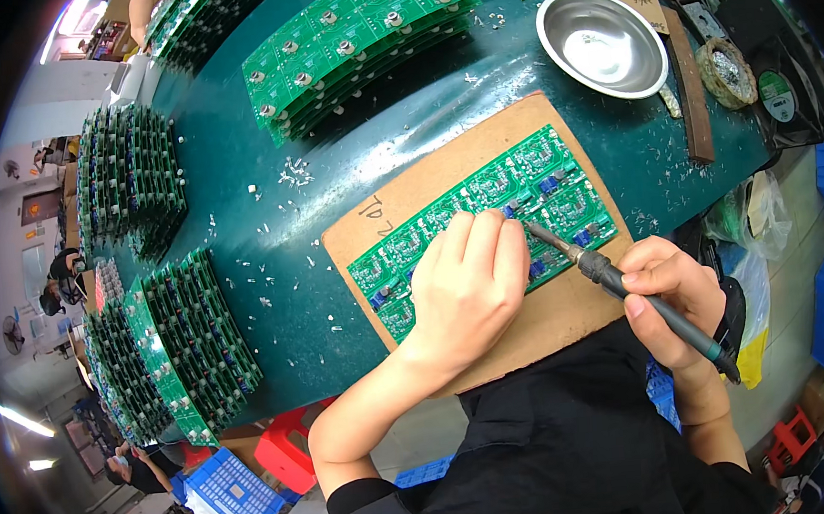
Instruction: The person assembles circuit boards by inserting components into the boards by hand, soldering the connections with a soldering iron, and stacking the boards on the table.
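Note:
A long green circuit board panel (461, 201) with blue and silver parts lies on a brown cardboard sheet (569, 313) in front of me. My right hand (672, 291) grips a soldering iron (666, 311) by its dark handle, with thumb and fingers round it. The iron slants down to the left, its tip at the board close to my left fingertips; whether it touches cannot be told. My left hand (471, 277) rests over the middle of the board, fingers curled and closed. Whatever those fingers pinch is hidden beneath the hand.
Stacked green boards (359, 41) stand at the far side, with more board stacks (130, 181) along the left. A shiny metal bowl (602, 43) sits far right, beside a wooden strip (690, 94) and a small woven basket (727, 73). Wire clippings (296, 172) litter the green tabletop.

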`<state>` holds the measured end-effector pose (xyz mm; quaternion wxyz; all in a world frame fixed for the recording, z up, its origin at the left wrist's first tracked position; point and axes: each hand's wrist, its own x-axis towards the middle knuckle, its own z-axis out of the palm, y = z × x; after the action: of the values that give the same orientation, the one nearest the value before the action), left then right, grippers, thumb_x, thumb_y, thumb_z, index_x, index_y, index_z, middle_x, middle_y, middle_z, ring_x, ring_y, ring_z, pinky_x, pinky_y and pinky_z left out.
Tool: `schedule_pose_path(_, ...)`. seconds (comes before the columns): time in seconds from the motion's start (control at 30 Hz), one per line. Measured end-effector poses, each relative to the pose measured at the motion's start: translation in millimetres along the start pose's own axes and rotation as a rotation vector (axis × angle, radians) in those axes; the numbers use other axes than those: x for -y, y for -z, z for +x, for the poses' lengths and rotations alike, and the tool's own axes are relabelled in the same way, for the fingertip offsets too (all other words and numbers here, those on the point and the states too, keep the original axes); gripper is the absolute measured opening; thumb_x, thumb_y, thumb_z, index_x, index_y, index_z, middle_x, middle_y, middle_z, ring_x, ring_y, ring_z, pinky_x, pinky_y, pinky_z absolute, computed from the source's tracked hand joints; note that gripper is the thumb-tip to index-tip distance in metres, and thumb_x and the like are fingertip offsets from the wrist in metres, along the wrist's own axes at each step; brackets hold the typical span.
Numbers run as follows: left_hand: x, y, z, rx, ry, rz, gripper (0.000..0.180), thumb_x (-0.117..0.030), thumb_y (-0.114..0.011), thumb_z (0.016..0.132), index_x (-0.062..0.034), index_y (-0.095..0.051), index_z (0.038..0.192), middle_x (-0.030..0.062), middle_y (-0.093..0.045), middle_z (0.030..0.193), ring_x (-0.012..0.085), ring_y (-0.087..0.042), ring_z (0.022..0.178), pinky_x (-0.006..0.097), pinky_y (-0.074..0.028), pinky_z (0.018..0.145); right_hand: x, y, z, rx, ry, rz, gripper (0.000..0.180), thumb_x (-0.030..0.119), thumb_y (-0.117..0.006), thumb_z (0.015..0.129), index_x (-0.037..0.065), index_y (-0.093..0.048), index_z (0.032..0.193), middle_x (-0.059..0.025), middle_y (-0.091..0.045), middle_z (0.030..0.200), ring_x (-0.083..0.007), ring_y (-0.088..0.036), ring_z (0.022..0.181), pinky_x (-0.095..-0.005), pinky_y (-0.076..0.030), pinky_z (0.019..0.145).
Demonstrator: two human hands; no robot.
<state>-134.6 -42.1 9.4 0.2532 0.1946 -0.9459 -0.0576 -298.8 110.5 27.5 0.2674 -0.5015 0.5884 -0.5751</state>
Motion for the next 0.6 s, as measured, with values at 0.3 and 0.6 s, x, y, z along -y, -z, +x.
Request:
schedule_pose_path(0.3,-2.8,30.6,11.6,0.222,0.280,-0.374,0.017,0.004,-0.066,0.083,-0.0022,-0.063,0.098,0.0105,-0.061,0.085,0.0286,-0.061,0.079,0.034,-0.050,0.069,-11.3,23.9,-16.3,-0.243,-0.012,0.130,0.012,0.002,-0.065,0.082,-0.002,-0.058,0.090,-0.0165,-0.063,0.085,-0.0163,-0.056,0.073,-0.0264,-0.047,0.067)
schedule_pose_path(0.6,-7.6,-12.9,32.0,0.098,0.130,-0.382,0.016,0.002,-0.069,0.078,-0.0020,-0.058,0.088,0.0125,-0.062,0.090,0.0297,-0.063,0.083,0.037,-0.051,0.073,-10.4,22.1,-9.9,-0.178,-0.135,0.130,0.012,-0.002,-0.063,0.080,-0.001,-0.059,0.091,-0.0144,-0.063,0.086,-0.0132,-0.055,0.068,-0.0240,-0.043,0.060)
